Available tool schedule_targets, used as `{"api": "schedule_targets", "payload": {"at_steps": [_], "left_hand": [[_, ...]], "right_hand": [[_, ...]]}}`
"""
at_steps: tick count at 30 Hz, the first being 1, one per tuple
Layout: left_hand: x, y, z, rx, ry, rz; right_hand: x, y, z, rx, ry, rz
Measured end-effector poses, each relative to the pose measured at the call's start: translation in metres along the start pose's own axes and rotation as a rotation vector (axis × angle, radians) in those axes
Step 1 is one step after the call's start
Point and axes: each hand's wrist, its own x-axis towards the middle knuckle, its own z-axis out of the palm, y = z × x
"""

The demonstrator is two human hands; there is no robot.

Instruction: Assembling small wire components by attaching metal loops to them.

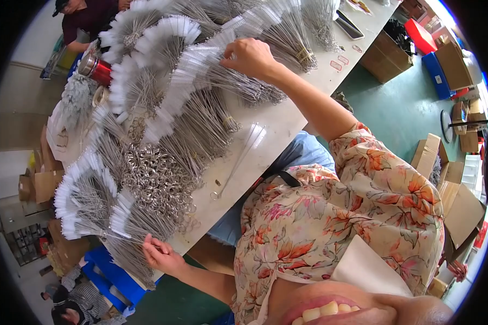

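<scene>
My right hand (250, 58) is over the white bristle ends of a bundle of wire brushes (192, 65), its fingers bent and thumb apart, with nothing visible between them. Low on the left, my left hand (164, 258) has its fingers drawn together beside the thin wire stems of another brush bundle (141, 219). What its fingertips hold, if anything, is too small to make out. Between the bundles lies a heap of shiny metal rings (156, 172). One single brush (244, 154) with a ring at its end lies apart near the table edge.
More brush bundles (287, 40) cover the pale table (279, 116). A red metal cup (96, 69) and a phone (349, 25) stand or lie on its far side. Cardboard boxes (386, 57) and a blue crate (116, 279) are around it. Another person (89, 21) is at the far left.
</scene>
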Motion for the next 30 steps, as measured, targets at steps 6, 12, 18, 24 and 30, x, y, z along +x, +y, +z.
{"api": "schedule_targets", "payload": {"at_steps": [6, 12, 18, 24, 30], "left_hand": [[0.001, -0.006, -0.004, -0.037, -0.011, -0.035], [-0.006, -0.01, -0.004, -0.08, -0.023, -0.075], [-0.003, -0.011, 0.017, -0.088, -0.067, -0.075], [-0.002, -0.005, 0.03, -0.068, -0.044, -0.092], [-0.004, -0.011, 0.039, -0.074, -0.082, -0.124]], "right_hand": [[0.028, 0.001, 0.007, 0.157, -0.056, 0.026], [0.018, 0.015, -0.027, 0.505, 0.028, -0.013], [0.005, 0.035, -0.074, 1.042, -0.103, 0.162], [-0.003, 0.091, -0.123, 0.932, 0.165, 0.205], [0.019, 0.215, -0.173, 0.931, 0.435, 0.324]]}}
